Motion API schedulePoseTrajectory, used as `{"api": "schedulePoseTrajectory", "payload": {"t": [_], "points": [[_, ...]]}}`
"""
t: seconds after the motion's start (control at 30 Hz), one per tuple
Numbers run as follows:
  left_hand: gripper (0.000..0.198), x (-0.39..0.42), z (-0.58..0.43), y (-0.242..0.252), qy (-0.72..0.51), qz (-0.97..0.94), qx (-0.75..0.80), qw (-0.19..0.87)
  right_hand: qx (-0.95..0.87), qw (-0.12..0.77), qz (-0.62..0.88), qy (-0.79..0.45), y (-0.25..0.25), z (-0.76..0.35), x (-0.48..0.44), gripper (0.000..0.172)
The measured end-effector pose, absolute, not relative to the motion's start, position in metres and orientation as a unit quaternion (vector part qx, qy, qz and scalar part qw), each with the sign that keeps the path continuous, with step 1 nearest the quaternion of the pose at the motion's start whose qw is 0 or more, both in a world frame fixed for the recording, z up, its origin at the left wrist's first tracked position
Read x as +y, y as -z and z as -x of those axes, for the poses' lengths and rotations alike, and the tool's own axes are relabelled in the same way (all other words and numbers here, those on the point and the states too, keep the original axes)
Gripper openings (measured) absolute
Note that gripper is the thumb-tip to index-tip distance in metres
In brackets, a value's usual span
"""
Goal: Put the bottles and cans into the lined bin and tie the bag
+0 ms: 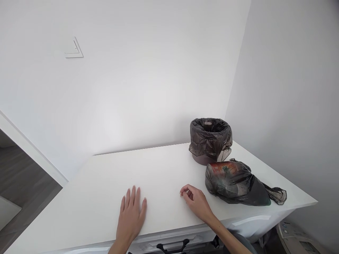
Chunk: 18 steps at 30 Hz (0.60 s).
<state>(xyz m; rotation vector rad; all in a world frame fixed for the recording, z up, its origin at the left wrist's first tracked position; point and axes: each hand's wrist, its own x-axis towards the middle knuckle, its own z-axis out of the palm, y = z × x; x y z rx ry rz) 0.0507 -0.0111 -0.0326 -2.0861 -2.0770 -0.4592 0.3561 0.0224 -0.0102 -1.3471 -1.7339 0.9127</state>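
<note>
My left hand (131, 215) lies flat on the white tabletop (156, 169), fingers spread and nothing under it that shows. To its right, my right hand (196, 201) rests at the table's front part with its fingers curled in and the thumb close to the index finger; no object shows in it. Just right of that hand lies a knotted black plastic bag (238, 185), full, with a red and orange package showing through. Behind the bag stands a small bin (201, 158) lined with a dark bin bag (209, 141) folded over its rim.
White walls (159, 70) rise behind and to the right of the table. A drawer handle (173, 247) juts out below the front edge. A beige appliance with buttons (296, 236) stands on the floor at the lower right. A wall switch (74, 49) is at upper left.
</note>
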Motion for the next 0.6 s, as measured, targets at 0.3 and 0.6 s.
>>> {"api": "schedulePoseTrajectory", "payload": {"t": [0.3,0.6], "points": [[0.068,-0.0128,-0.0533,0.0256,0.109,0.692,-0.704,0.114,-0.650,0.396,0.535,-0.365,0.0137,-0.3561,0.0217,0.018],[0.067,-0.0115,-0.0520,0.0271,0.119,0.691,-0.702,0.122,-0.651,0.404,0.533,-0.360,0.0111,-0.3562,0.0213,0.019]]}}
